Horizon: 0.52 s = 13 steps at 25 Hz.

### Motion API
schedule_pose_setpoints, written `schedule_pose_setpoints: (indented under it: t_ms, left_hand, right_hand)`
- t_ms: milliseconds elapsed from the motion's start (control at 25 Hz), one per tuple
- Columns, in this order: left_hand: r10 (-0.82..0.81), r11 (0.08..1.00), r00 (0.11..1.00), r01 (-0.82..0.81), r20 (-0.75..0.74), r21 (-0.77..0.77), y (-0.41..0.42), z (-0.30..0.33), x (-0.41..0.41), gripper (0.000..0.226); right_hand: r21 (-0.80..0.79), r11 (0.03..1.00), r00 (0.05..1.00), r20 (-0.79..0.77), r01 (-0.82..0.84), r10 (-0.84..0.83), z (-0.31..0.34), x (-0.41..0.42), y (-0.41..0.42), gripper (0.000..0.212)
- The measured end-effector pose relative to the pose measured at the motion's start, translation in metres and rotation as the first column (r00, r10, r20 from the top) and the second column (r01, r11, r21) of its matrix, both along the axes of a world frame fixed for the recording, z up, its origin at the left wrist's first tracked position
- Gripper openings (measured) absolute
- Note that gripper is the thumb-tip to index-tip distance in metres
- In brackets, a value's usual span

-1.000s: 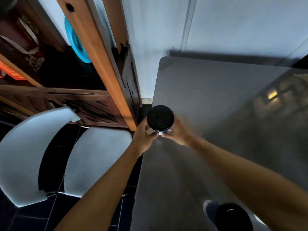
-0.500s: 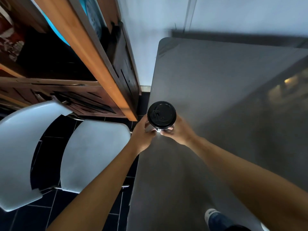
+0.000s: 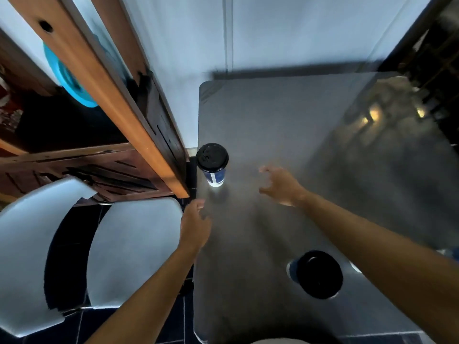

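A blue paper cup with a black lid (image 3: 212, 163) stands upright on the grey table (image 3: 298, 135), close to its left edge. My left hand (image 3: 195, 225) hovers over that edge, a little nearer to me than the cup, fingers relaxed and holding nothing. My right hand (image 3: 279, 184) is to the right of the cup, apart from it, fingers spread and loosely bent. A second blue cup with a black lid (image 3: 316, 273) stands near me under my right forearm.
A wooden cabinet (image 3: 106, 100) with a blue round object (image 3: 72, 78) stands left of the table. A white chair (image 3: 129, 249) sits beside the table's left edge on a dark tiled floor. A pale wall lies behind the table.
Both hands have let go of the cup and drawn back from it: left hand toward me, right hand to the right. The cup now stands alone on the table.
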<state>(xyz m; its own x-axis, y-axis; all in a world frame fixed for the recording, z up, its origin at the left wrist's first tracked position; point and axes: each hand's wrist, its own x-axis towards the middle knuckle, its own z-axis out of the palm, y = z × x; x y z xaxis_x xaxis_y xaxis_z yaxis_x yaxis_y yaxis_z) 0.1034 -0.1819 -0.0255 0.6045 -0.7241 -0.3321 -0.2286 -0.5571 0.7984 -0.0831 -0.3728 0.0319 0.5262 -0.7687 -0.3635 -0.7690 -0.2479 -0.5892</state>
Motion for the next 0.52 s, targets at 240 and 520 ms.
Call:
schedule_pose_setpoints:
  t_ms: [240,520]
  left_hand:
    - [-0.503,0.856,0.864,0.492,-0.034,-0.159,0.028,0.001,-0.096,0.063]
    - [-0.609,0.786,0.782,0.573,-0.129,-0.233,0.046,0.017,-0.172,0.116]
  right_hand:
    - [-0.095,0.943,0.922,0.264,0.318,-0.285,0.069,-0.115,0.088,0.017]
    - [-0.045,0.994,0.96,0.268,0.101,-0.085,0.029,-0.207,0.173,0.063]
